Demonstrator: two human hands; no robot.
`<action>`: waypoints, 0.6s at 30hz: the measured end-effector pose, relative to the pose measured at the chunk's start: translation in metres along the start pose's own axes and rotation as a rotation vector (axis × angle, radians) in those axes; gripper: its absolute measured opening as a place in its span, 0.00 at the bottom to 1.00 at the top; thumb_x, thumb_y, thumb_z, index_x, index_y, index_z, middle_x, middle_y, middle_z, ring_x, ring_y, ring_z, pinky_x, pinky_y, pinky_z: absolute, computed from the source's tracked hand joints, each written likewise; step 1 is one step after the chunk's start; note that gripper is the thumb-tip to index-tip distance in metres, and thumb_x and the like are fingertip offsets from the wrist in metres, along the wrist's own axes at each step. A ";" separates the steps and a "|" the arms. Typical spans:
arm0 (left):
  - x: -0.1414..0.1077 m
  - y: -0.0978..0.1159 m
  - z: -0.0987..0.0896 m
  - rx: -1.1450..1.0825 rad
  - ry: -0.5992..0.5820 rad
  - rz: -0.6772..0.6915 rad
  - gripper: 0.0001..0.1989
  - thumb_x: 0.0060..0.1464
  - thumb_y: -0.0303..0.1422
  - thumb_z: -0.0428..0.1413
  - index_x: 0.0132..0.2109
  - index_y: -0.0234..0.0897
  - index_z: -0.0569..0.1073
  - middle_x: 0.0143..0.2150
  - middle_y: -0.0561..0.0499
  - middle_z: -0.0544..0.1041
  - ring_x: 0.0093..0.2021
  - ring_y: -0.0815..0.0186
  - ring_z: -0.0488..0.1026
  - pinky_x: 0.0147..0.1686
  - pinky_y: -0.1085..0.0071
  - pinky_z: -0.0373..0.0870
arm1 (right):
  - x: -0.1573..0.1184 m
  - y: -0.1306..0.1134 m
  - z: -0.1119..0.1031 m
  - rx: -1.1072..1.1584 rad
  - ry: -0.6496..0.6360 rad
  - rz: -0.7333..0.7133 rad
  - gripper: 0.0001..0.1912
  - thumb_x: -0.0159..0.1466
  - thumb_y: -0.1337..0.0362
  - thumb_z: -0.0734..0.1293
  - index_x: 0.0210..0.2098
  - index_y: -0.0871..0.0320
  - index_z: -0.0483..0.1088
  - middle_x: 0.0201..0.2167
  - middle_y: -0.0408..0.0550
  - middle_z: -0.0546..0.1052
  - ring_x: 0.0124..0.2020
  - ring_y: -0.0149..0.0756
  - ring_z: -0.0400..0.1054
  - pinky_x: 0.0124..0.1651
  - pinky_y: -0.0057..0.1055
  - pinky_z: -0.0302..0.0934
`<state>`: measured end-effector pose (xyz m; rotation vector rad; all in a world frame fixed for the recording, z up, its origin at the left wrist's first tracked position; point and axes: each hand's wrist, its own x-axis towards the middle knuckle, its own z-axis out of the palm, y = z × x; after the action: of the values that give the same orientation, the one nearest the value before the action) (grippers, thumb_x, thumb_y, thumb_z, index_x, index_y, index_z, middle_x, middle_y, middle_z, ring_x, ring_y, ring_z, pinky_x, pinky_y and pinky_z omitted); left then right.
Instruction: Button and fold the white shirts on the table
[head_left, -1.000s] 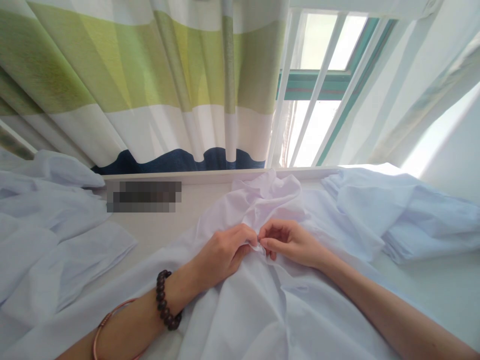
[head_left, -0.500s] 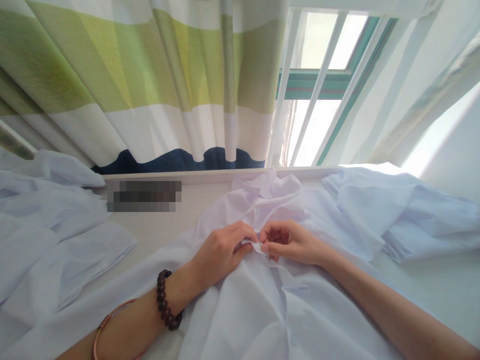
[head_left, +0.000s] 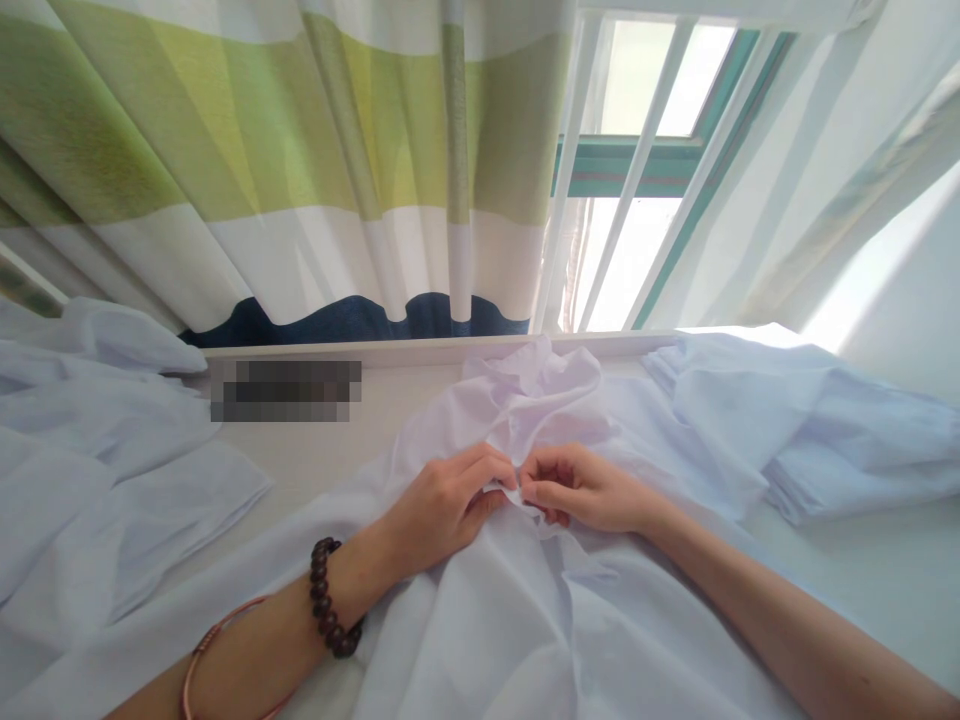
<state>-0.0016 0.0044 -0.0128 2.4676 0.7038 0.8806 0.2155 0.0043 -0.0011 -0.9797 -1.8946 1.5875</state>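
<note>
A white shirt [head_left: 495,620] lies spread and wrinkled before me, its collar end [head_left: 536,370] bunched toward the far edge. My left hand [head_left: 450,500] pinches the shirt's front edge between thumb and fingers. Right beside it, my right hand [head_left: 581,487] is closed on the same edge, thumb against curled fingers. Whether a button sits between the fingertips is too small to tell. Both hands meet near the middle of the shirt, almost touching. A dark bead bracelet [head_left: 328,598] and a thin reddish bangle [head_left: 196,655] are on my left arm.
More white cloth [head_left: 112,470] is heaped at the left, and folded white garments [head_left: 840,420] are piled at the right. The pale table [head_left: 300,460] has a raised back rim [head_left: 375,348]. A green-and-white curtain [head_left: 360,130] hangs behind it, beside a barred window [head_left: 637,160].
My right hand's fingers have shifted very slightly at the shirt's edge, curling closer. My left hand keeps its pinch, and the cloth is nearly unchanged.
</note>
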 end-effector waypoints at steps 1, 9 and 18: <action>0.000 0.000 0.000 -0.004 -0.002 0.005 0.06 0.61 0.23 0.49 0.43 0.38 0.67 0.42 0.51 0.73 0.41 0.68 0.72 0.42 0.73 0.69 | 0.000 0.000 0.000 -0.018 -0.010 -0.007 0.10 0.63 0.59 0.64 0.29 0.60 0.67 0.20 0.39 0.66 0.21 0.26 0.61 0.25 0.23 0.57; 0.002 0.000 0.000 -0.015 -0.004 0.023 0.06 0.62 0.24 0.49 0.43 0.38 0.67 0.41 0.50 0.73 0.40 0.68 0.72 0.41 0.73 0.69 | -0.001 -0.001 -0.003 -0.076 -0.061 -0.054 0.11 0.65 0.60 0.62 0.28 0.59 0.66 0.21 0.39 0.65 0.23 0.27 0.59 0.28 0.24 0.54; 0.003 0.001 -0.001 -0.045 0.010 0.036 0.06 0.63 0.25 0.49 0.41 0.38 0.69 0.41 0.50 0.72 0.39 0.69 0.72 0.40 0.74 0.69 | 0.001 0.000 -0.002 -0.007 -0.063 -0.047 0.11 0.65 0.62 0.62 0.27 0.59 0.66 0.21 0.38 0.64 0.23 0.26 0.58 0.28 0.24 0.53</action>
<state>0.0004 0.0052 -0.0103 2.4448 0.6379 0.9133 0.2170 0.0063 -0.0007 -0.8914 -1.9522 1.6025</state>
